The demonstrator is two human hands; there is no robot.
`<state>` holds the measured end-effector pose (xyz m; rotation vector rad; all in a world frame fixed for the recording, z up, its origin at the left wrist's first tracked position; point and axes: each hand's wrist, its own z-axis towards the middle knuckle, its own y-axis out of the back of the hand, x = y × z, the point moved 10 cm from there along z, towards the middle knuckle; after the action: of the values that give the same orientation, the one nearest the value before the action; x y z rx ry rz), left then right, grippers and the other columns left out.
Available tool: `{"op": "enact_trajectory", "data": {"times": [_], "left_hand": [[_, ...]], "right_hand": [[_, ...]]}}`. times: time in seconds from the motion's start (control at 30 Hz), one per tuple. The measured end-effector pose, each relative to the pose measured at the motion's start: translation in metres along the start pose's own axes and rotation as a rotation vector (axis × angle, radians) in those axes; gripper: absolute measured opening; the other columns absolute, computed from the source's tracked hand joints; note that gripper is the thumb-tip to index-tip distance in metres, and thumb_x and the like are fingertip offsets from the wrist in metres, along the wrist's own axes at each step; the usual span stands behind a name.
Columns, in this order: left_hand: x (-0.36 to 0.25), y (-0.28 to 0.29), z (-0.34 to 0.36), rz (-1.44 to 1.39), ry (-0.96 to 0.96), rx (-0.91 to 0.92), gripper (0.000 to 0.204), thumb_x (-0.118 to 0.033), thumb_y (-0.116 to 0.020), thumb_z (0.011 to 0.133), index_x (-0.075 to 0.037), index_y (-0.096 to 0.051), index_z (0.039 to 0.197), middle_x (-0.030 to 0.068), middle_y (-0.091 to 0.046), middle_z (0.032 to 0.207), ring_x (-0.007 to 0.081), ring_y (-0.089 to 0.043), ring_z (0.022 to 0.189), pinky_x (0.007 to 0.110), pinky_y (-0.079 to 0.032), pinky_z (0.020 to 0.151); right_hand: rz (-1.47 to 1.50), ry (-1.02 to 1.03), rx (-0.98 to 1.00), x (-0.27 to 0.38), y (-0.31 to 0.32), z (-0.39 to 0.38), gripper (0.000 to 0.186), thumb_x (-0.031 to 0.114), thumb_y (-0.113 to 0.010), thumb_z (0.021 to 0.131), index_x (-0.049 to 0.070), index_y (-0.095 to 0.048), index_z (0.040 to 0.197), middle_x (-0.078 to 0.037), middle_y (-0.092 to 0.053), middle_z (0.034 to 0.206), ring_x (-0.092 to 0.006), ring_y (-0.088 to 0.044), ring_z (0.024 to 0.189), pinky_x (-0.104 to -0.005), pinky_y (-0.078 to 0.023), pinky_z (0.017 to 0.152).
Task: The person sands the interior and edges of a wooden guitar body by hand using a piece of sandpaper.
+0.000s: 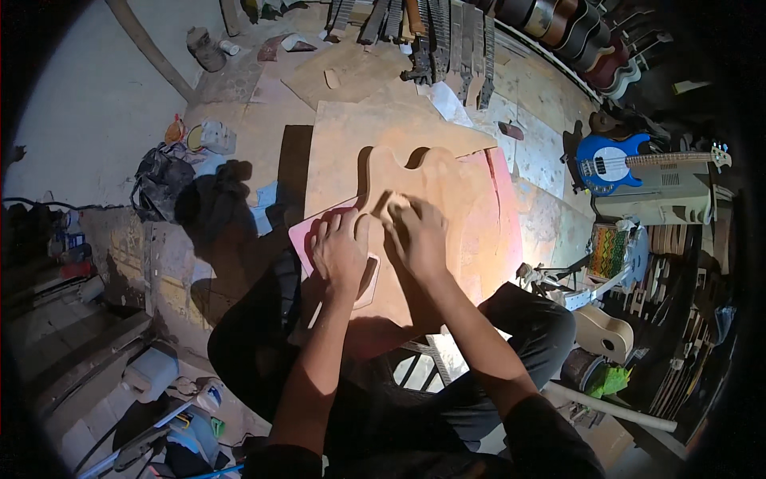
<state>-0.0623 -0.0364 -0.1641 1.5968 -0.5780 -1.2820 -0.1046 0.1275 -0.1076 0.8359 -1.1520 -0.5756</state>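
A bare wooden electric guitar body (435, 180) with two horns lies flat in front of me. My left hand (341, 246) is closed over its left edge, thumb on top and fingers bent over the side. My right hand (421, 239) grips a small pale block (395, 205) against the top of the body, near the middle. What lies under the block is hidden by my fingers. Beneath the body are a large thin wooden board (339, 152) and a pink-edged sheet (511, 203). A pale frame-like edge (369, 283) shows beside my left wrist.
Files and rasps (455, 40) lie in a row at the far side. A blue bass guitar (610, 164) rests at the right, with several guitar bodies (574, 32) beyond. A dark plastic bag (163, 180) is at the left. An unfinished ukulele-like body (605, 334) sits low right.
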Motion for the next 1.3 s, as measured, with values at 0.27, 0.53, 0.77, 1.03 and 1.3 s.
{"op": "enact_trajectory", "data": {"times": [0.27, 0.53, 0.77, 1.03, 1.3], "left_hand": [[0.001, 0.004, 0.002, -0.006, 0.007, 0.015, 0.037, -0.044, -0.065, 0.103, -0.013, -0.08, 0.119, 0.0073, -0.077, 0.114, 0.0324, -0.069, 0.108, 0.047, -0.052, 0.094], [-0.002, 0.002, 0.002, -0.015, -0.009, 0.035, 0.037, -0.044, -0.066, 0.103, -0.013, -0.079, 0.118, 0.0083, -0.077, 0.114, 0.0327, -0.069, 0.107, 0.048, -0.052, 0.093], [-0.003, -0.003, 0.001, 0.005, -0.02, 0.016, 0.039, -0.046, -0.065, 0.103, -0.013, -0.079, 0.117, 0.0077, -0.077, 0.115, 0.0323, -0.069, 0.108, 0.047, -0.052, 0.093], [0.001, 0.001, 0.0, 0.018, -0.005, 0.018, 0.037, -0.045, -0.066, 0.103, -0.015, -0.079, 0.118, 0.0072, -0.076, 0.117, 0.0322, -0.068, 0.11, 0.048, -0.052, 0.094], [-0.001, -0.003, 0.001, 0.014, -0.008, 0.039, 0.036, -0.045, -0.065, 0.103, -0.014, -0.079, 0.117, 0.0074, -0.077, 0.114, 0.0329, -0.069, 0.107, 0.048, -0.052, 0.094]], "right_hand": [[-0.004, 0.103, 0.103, 0.003, 0.007, -0.091, 0.029, 0.019, -0.082, 0.089, 0.011, -0.076, 0.117, -0.015, -0.068, 0.136, -0.0374, -0.062, 0.123, -0.0515, -0.044, 0.102], [0.206, -0.154, 0.142, -0.028, -0.011, -0.095, 0.027, 0.018, -0.08, 0.091, 0.011, -0.076, 0.117, -0.016, -0.069, 0.134, -0.0375, -0.062, 0.123, -0.0512, -0.045, 0.102], [-0.005, 0.008, -0.032, -0.004, 0.001, -0.017, 0.027, 0.022, -0.078, 0.094, 0.011, -0.075, 0.118, -0.016, -0.067, 0.137, -0.0393, -0.061, 0.122, -0.0515, -0.044, 0.104], [-0.006, 0.054, 0.107, 0.001, 0.003, -0.079, 0.023, 0.022, -0.078, 0.095, 0.013, -0.076, 0.116, -0.016, -0.066, 0.14, -0.0379, -0.06, 0.128, -0.0517, -0.043, 0.106], [0.068, -0.031, 0.104, -0.011, 0.002, -0.108, 0.027, 0.019, -0.082, 0.091, 0.012, -0.076, 0.117, -0.016, -0.068, 0.136, -0.0377, -0.062, 0.123, -0.0524, -0.045, 0.102]]}}
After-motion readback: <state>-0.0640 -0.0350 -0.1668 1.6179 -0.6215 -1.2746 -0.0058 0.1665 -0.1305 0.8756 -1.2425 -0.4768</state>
